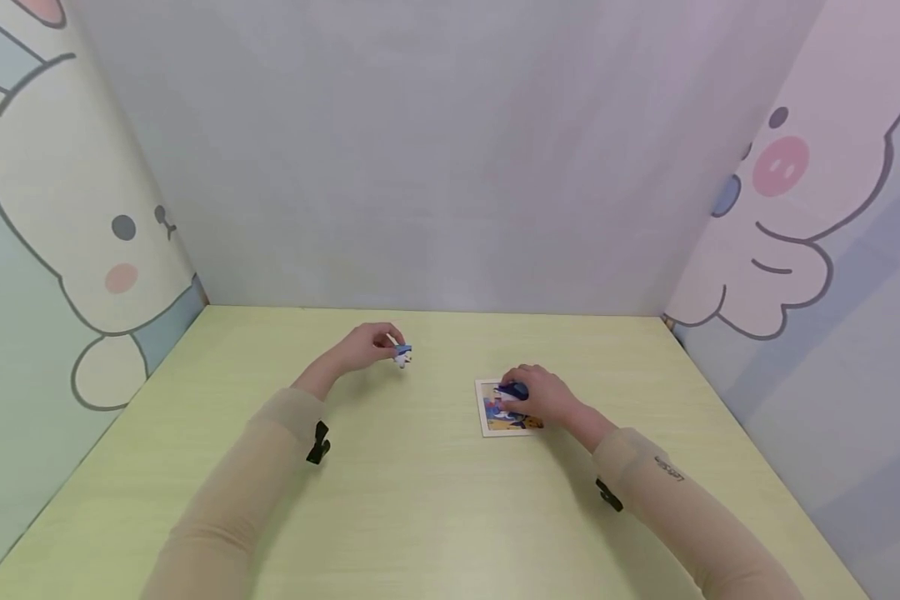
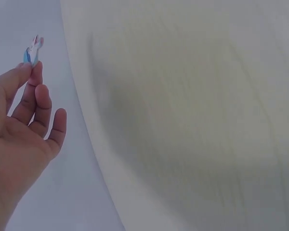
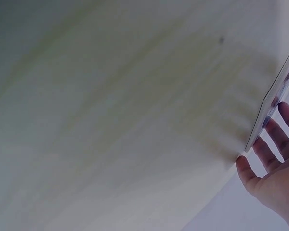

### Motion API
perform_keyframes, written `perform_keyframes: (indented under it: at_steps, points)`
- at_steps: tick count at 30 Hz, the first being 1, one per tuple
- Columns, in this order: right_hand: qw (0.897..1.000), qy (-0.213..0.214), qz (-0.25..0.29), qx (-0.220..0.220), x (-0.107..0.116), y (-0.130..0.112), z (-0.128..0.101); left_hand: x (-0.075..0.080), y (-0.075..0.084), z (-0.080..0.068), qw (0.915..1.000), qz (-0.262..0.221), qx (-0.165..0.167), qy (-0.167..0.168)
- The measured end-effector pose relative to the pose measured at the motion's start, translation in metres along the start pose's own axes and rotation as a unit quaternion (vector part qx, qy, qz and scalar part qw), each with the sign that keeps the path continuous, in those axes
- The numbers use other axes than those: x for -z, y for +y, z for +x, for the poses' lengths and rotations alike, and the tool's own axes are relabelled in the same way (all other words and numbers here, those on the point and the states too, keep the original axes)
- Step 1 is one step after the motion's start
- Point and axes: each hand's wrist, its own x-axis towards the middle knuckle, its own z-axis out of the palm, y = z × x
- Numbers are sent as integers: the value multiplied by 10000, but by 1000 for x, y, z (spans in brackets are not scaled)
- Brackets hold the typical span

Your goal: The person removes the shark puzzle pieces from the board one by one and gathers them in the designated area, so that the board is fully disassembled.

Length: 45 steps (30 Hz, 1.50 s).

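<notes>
My left hand [image 1: 371, 345] is raised over the left middle of the table and pinches a small jigsaw piece [image 1: 402, 356] between thumb and fingertips. White and blue show on this piece; in the left wrist view the jigsaw piece [image 2: 33, 50] is seen nearly edge-on. To the right lies a picture puzzle in a pale, square frame [image 1: 494, 432], with blue, orange and dark navy artwork. My right hand [image 1: 543, 395] rests over its upper right, fingers spread, covering part of it. In the right wrist view, fingertips of the right hand [image 3: 274, 178] touch the puzzle board [image 3: 269, 103].
The pale yellow-green table [image 1: 420, 508] ends at a plain grey-white curtain [image 1: 420, 167] behind. Side panels printed with a cartoon rabbit [image 1: 82, 208] and a cartoon pig [image 1: 817, 217] stand at left and right.
</notes>
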Motion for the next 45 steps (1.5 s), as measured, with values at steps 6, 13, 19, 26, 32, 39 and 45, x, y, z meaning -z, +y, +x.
perform_keyframes:
  at_steps: [6,13,19,26,32,39,45]
  points:
    - [10000,-26,-32,-52,1,0,-1,7,-21,-7,9995,147,250,82]
    - [10000,-47,-44,-59,0,1,-1,9,-39,-12,9976,223,612,221]
    - [9999,-64,-9,-106,1,0,-1,8,-47,-13,9955,335,825,309]
    - [10000,-47,-48,-32,2,-2,-1,7,-49,-10,9947,498,862,275]
    - [9998,-146,-85,136,5,-1,-2,7,-51,-8,9935,712,844,262]
    - [9965,-519,-93,643,15,9,0,7,-39,-7,9947,721,671,285]
    - [9908,-952,-96,956,22,17,1,2,-20,-4,9972,603,373,230]
